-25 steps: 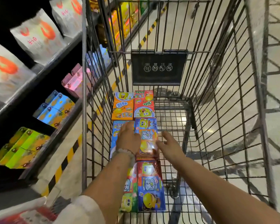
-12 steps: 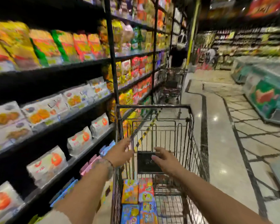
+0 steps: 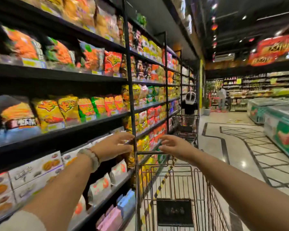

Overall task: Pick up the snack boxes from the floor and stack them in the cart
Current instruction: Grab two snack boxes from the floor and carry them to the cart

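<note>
Reaching forward at chest height, the left hand (image 3: 114, 145) and the right hand (image 3: 175, 145) hang in the air above the far rim of the cart (image 3: 150, 152), each with its fingers spread wide and loosely bent, holding nothing. A second ago both hands were low inside the basket, pressing on the snack boxes that lay in two rows along its left side; half a second ago they had already lifted clear, and the top ends of the boxes still showed at the bottom edge. Now the view has swung up higher, so the snack boxes are out of sight below the frame and only the cart's wire front wall and its dark plaque (image 3: 174, 212) remain visible. A pale bracelet (image 3: 90, 156) sits on the left wrist. The shelves (image 3: 60, 132) on the left, blurred by the movement, carry yellow and orange snack bags, with white pouches and pink and blue boxes on the lower tiers. Further down the aisle a second cart (image 3: 185, 126) stands beside the shelving with a dark-clad person (image 3: 189, 104) behind it, and chest freezers (image 3: 280, 124) line the right side of the patterned floor (image 3: 240, 147).
</note>
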Tool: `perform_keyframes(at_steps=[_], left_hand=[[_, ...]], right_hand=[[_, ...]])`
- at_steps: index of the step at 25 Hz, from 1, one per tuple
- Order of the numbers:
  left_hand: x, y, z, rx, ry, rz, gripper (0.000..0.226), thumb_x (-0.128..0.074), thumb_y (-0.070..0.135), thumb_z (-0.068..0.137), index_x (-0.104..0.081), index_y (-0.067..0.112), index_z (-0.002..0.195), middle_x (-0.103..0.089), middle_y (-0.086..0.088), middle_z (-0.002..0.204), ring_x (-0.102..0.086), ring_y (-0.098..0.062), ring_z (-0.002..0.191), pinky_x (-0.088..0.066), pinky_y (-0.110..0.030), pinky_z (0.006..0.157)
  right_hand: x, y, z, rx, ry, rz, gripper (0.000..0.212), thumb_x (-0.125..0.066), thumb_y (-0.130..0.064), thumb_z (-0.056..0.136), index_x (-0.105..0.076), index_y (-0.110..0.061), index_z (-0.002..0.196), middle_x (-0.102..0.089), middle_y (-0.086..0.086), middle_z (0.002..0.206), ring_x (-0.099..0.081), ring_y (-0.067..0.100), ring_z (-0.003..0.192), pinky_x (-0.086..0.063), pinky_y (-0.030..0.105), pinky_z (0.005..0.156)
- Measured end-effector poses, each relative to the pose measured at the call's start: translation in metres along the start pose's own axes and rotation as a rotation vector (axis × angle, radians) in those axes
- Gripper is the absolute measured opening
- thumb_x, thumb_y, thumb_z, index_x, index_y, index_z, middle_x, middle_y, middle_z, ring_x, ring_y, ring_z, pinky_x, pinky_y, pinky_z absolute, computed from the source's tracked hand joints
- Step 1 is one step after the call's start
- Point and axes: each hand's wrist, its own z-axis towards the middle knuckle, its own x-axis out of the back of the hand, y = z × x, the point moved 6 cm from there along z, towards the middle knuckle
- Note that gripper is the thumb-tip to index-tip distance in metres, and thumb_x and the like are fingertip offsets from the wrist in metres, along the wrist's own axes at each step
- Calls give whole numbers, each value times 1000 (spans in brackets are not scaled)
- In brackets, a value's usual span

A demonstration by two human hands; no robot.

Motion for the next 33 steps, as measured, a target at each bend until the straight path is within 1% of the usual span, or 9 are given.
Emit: perform_keyframes(at_steps=[3,5,8,11,15,18,27,30,33], left_hand=[[25,23,-30,23,22,55,37,-55,31,92,-45,34,128,-44,14,133,-42,-9,125,-36,-28,101],[37,38,-53,55,45,80,34,-54,32,92,-43,38,124,-44,16,128,-41,-7,123,-36,-29,102],[47,58,-94,124,90,160,43,-53,34,92,-41,34,133,-43,14,134,-40,-7,128,-36,-31,104],[51,75,-141,216,154,207,42,-56,34,91,-43,35,131,-43,12,139,-41,-8,129,-36,-35,108],[49,94,-212,372,206,311,46,-56,35,90,-41,35,134,-43,10,140,-42,-9,129,-37,-30,106],[52,112,-272,489,275,386,47,-57,34,90,-41,33,134,-44,9,140,-41,-11,129,-38,-32,106],[72,206,-489,904,466,580,53,-53,34,93,-32,33,142,-39,13,140,-37,-9,132,-31,-19,94],[65,241,-566,1029,467,673,54,-53,36,93,-30,34,142,-31,13,149,-38,-10,132,-34,-24,103],[48,281,-658,1217,451,743,56,-53,40,92,-29,39,142,-28,13,151,-38,-12,133,-36,-33,107]], right_hand=[[6,-35,-6,98,-75,-141,53,-63,-34,88,-45,-30,137,-53,2,134,-50,19,124,-43,40,104],[8,-54,-14,146,-119,-197,54,-62,-36,89,-42,-30,139,-52,1,135,-48,19,126,-42,38,105],[10,-73,-30,221,-167,-233,54,-60,-36,90,-41,-29,140,-50,3,138,-47,20,128,-41,38,106],[9,-89,-51,308,-230,-302,54,-58,-41,91,-40,-31,141,-50,-1,139,-46,18,129,-40,30,98],[-4,-116,-83,408,-329,-316,52,-54,-43,92,-38,-33,141,-51,-4,136,-48,11,120,-39,24,90],[-30,-144,-108,497,-403,-302,52,-54,-44,92,-39,-33,140,-51,-4,137,-49,13,122,-38,23,89],[-133,-259,-235,810,-653,-254,52,-53,-46,91,-39,-35,140,-47,-3,142,-44,17,131,-39,26,95],[-165,-293,-296,922,-718,-213,55,-54,-45,91,-38,-32,142,-45,-3,145,-43,16,132,-37,30,103],[-198,-325,-372,1021,-794,-186,56,-53,-45,92,-36,-30,144,-42,-4,147,-42,15,133,-34,26,103]])
